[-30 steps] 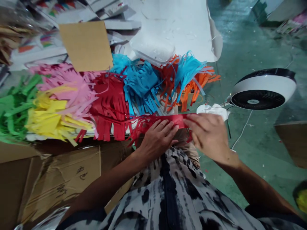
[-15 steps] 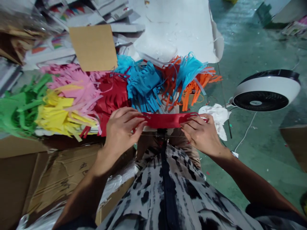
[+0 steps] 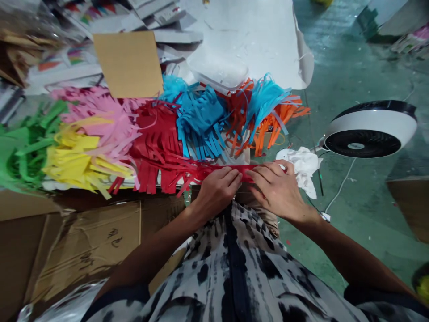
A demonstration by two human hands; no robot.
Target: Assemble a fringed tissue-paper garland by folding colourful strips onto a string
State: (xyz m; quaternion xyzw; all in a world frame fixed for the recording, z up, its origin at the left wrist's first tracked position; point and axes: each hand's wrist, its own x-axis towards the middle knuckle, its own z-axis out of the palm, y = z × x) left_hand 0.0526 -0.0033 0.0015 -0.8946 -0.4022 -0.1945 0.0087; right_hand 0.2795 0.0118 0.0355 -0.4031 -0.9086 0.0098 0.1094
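Observation:
A red strip of fringed tissue paper (image 3: pixel 247 173) lies stretched between my two hands at the near edge of the table. My left hand (image 3: pixel 219 187) is closed on it around the middle, fingers curled over the paper. Close beside it, my right hand (image 3: pixel 276 185) grips the strip's right part, thumb below and fingers on top. Red fringe strands trail leftward from my left hand toward a dark red fringed paper pile (image 3: pixel 156 134). Behind my hands sits a blue fringed paper bundle (image 3: pixel 201 112). My fingers hide parts of the strip.
Pink (image 3: pixel 107 116), yellow (image 3: pixel 77 154) and green fringed paper (image 3: pixel 28 152) lie to the left, orange fringe (image 3: pixel 271 127) to the right. Behind are a clear plastic tray (image 3: pixel 217 71) and a cardboard square (image 3: pixel 129 65). A fan (image 3: pixel 370 129) stands at right; cardboard boxes (image 3: pixel 97 237) sit lower left.
My left hand has moved right along the red strip, close to my right hand. Red fringe now spreads out left of it, where the hand was before. My right hand has barely moved.

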